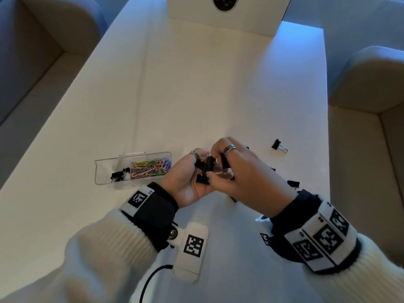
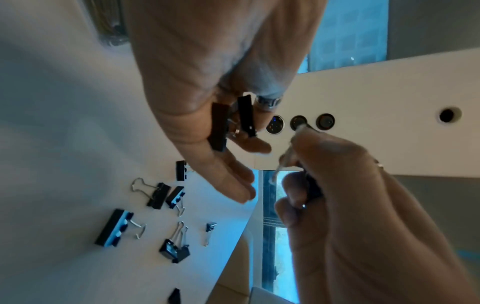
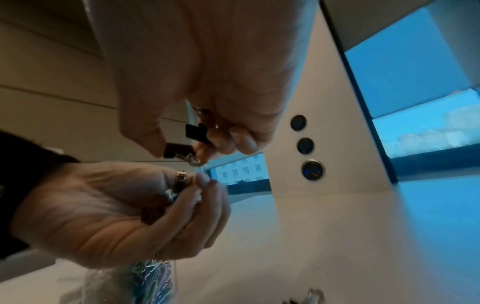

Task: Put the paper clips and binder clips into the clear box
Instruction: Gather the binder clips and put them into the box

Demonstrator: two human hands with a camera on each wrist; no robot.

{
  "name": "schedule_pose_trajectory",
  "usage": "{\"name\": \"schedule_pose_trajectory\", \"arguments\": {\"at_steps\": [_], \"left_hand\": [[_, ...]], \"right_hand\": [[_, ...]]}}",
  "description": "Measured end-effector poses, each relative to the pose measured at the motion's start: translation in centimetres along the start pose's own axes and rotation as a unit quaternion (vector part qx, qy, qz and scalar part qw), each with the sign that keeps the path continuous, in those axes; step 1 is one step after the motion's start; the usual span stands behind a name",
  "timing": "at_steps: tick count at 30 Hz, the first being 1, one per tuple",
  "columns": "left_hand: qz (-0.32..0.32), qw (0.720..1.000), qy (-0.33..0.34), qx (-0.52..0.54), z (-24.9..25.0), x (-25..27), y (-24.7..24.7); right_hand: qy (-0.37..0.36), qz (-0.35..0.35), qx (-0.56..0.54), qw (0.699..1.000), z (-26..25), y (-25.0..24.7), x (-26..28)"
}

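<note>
Over the white table [image 1: 196, 95], my left hand [image 1: 185, 178] lies palm up and cups several black binder clips [image 1: 202, 178]. My right hand [image 1: 236, 169] meets it from the right and pinches more binder clips [image 3: 196, 132]. To their left stands the clear box [image 1: 98, 171], with coloured paper clips [image 1: 150, 167] in its right compartment and a few binder clips [image 1: 119, 173] in its left one. Several loose binder clips [image 2: 158, 195] lie on the table under and beside my right hand, and one [image 1: 278, 145] lies farther right.
A white panel [image 1: 240, 18] with a round dark dial stands at the table's far end. Cushioned seats flank the table on the left [image 1: 43, 40] and right [image 1: 371, 84]. A black cable [image 1: 150, 278] hangs below my left wrist.
</note>
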State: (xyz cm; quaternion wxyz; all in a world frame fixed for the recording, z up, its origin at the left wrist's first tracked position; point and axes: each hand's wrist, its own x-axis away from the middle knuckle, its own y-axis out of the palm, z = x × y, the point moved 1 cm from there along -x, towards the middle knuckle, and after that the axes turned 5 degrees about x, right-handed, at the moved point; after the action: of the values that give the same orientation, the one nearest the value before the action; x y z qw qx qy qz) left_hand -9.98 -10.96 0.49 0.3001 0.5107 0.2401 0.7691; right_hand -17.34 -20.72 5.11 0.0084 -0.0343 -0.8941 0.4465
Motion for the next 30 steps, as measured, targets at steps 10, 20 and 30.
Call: {"name": "schedule_pose_trajectory", "arguments": {"at_steps": [10, 20, 30], "left_hand": [[-0.012, 0.994, 0.049, 0.101, 2.0, 3.1, -1.5], [0.114, 0.972, 0.128, 0.162, 5.6, 8.8, -8.2], [0.147, 0.957, 0.133, 0.213, 6.0, 10.6, -10.4]], "right_hand": [[-0.092, 0.056, 0.083, 0.991, -3.0, 1.3, -2.1], [0.015, -0.076, -0.026, 0.997, -3.1, 5.2, -5.7], [-0.008, -0.177, 0.112, 0.978, -4.2, 9.0, -7.6]]}}
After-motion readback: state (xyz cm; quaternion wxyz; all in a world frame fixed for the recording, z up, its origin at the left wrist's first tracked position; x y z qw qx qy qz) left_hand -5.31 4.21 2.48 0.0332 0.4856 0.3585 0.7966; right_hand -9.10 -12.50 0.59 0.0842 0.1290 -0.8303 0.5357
